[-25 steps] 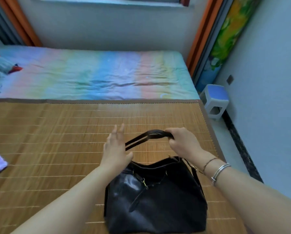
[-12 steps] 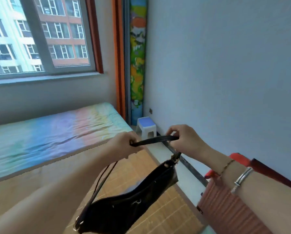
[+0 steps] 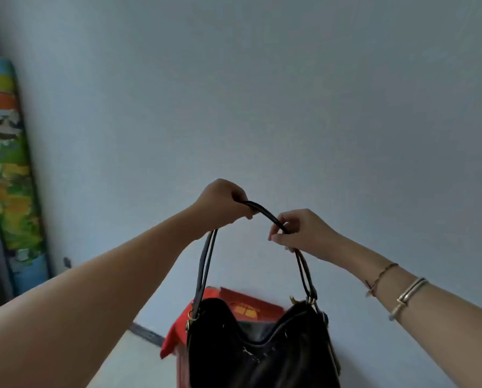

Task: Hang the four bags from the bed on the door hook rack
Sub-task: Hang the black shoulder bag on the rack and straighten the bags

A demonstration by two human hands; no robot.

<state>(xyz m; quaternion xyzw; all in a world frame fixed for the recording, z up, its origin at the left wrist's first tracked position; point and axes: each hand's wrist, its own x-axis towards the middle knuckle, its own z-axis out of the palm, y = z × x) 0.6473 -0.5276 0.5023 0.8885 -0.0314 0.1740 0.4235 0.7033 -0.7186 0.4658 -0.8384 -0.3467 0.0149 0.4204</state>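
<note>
Step in hand, as judged: carrying the black bag (image 3: 262,348) toward the door hook rack, which is not in view; only a plain pale wall (image 3: 262,93) faces the camera. The bag hangs clear in the air, low and centre in the frame, suspended by its dark strap (image 3: 265,212), with a red item (image 3: 242,303) behind it against the wall and a colourful rolled mat (image 3: 7,163) standing at the far left. The left hand (image 3: 223,203) is clenched around the strap at the higher end of the arch; the right hand (image 3: 298,233) pinches it with curled fingers slightly lower, just beside the left, with a short span of strap bridging the two. Both forearms are extended forward and raised, the right wrist carrying bracelets (image 3: 407,295). Recommendation: hold the two grips apart so the strap stays an open loop, keep that short span level and taut, and present it over a hook from above rather than from the side. The bag body looks soft and slumps at its mouth, so it will likely swing; it should be steadied before either grip is let go. The doubled strap lines on the left side could snag separately; both should be seated on the same hook.
</note>
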